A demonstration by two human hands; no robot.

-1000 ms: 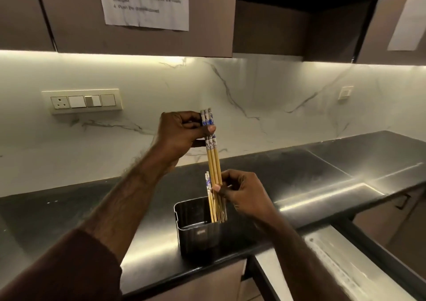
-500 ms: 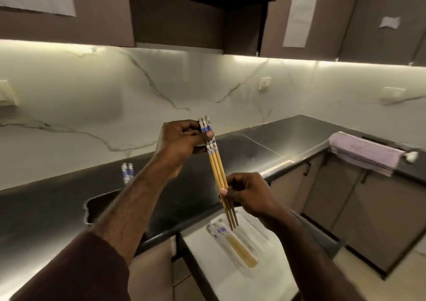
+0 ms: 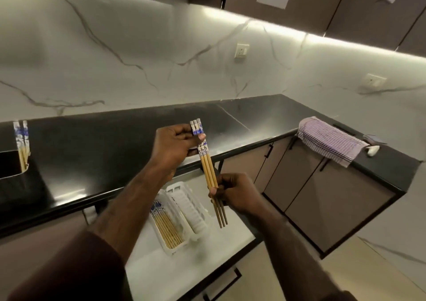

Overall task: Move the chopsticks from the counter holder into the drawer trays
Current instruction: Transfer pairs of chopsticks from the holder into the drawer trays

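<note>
Change: the bundle of chopsticks, a second ago just above the holder, now hangs over the open drawer.
Grip: left hand pinches the patterned tops — right hand pinches the shafts.
Trays: one tray already holds chopsticks; the neighbouring tray looks empty.
Meaning: transfer nearly done — lowering remains.
</note>
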